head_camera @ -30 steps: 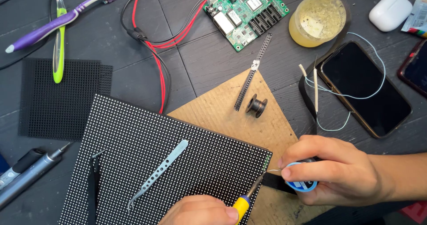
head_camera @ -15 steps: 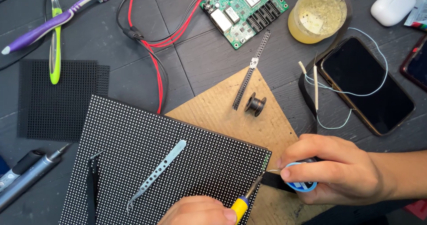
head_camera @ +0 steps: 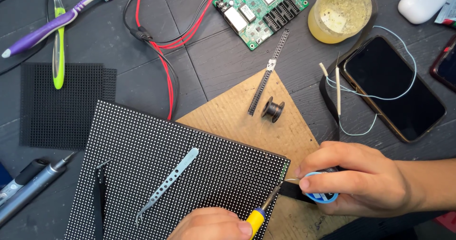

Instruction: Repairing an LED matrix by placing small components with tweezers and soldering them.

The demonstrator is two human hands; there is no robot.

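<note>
Soldering at the right edge of the dotted black panel [head_camera: 190, 173], which lies on a piece of brown cardboard [head_camera: 266, 121] over the dark table [head_camera: 228, 64].

Left hand [head_camera: 213, 225] is closed around the yellow handle of the soldering iron [head_camera: 262, 208]; only the knuckles and thumb show at the bottom of the picture. The iron's thin tip slants up toward the panel's right edge.

Right hand [head_camera: 356, 183] is curled shut around a small blue spool of solder [head_camera: 320, 188], thumb pressed over it, with a short end of wire pointing at the same edge. Tip and wire nearly meet there; actual contact too small to tell.

Judgement on doing it well: keep both wrists resting on the table, bring the tip onto the joint first, then feed the wire into the joint rather than onto the tip, and only a little. The panel's edge is crowded with tiny dots, so a slip could bridge neighbours.

Nearby: metal tweezers [head_camera: 166, 185] lying on the panel, a green circuit board [head_camera: 261, 7], a phone [head_camera: 394, 85], a jar of yellowish paste [head_camera: 339, 12].
</note>
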